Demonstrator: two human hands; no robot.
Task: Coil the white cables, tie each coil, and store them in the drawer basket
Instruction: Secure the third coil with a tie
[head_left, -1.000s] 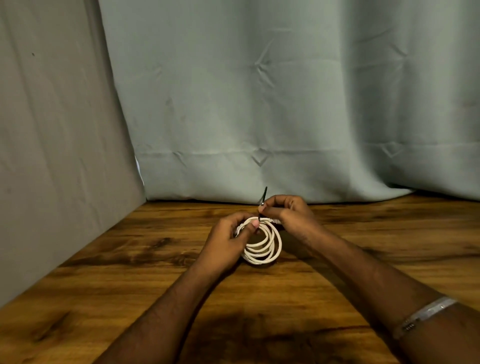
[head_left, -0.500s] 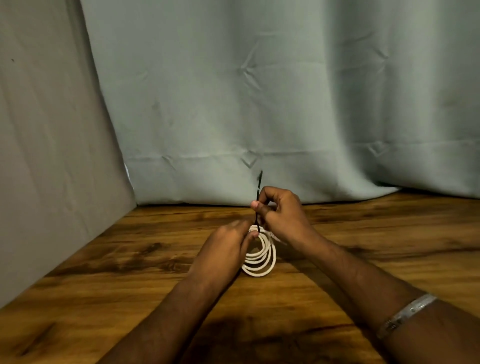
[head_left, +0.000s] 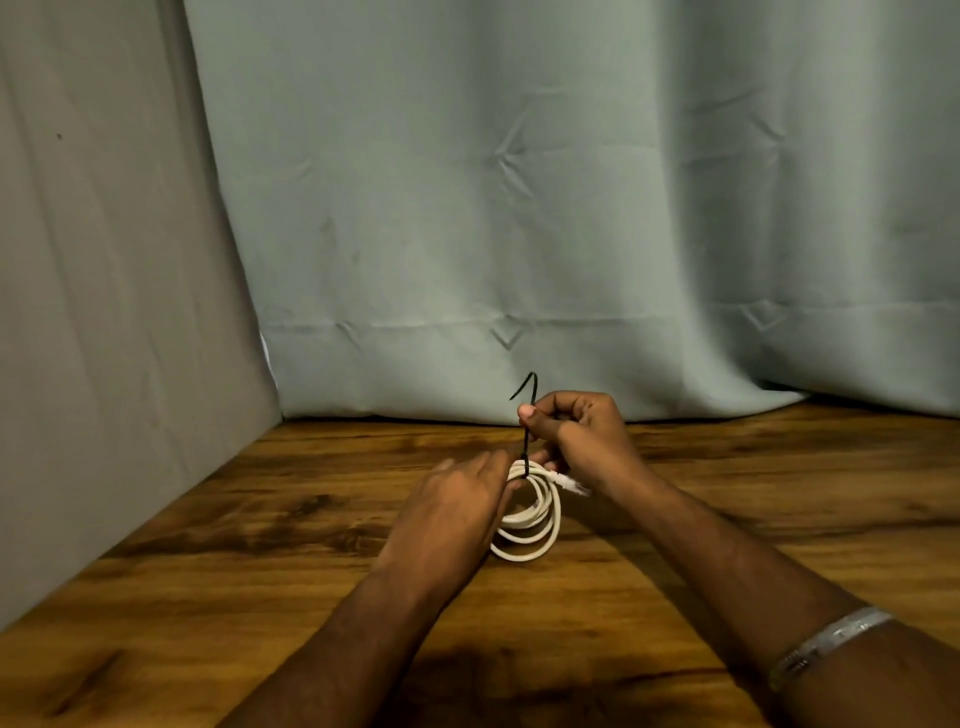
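Note:
A white cable coil (head_left: 535, 519) stands tilted on the wooden table (head_left: 260, 545), near the middle. My left hand (head_left: 457, 509) grips the coil's left side, hiding part of it. A thin black tie (head_left: 526, 447) is looped round the top of the coil, and its tail rises straight up. My right hand (head_left: 576, 431) pinches that tail between thumb and forefinger just above the coil; the tail's bent tip sticks out above the fingers. A clear plug end (head_left: 571, 486) of the cable pokes out under my right hand.
A pale green curtain (head_left: 519, 208) hangs along the back of the table and a grey cloth wall (head_left: 104, 312) closes the left side. A silver bracelet (head_left: 826, 644) is on my right wrist. No drawer or basket is in view.
My right hand has risen along the black tie, and the tie's loop now sits tight at the top of the coil. My left hand has kept its hold.

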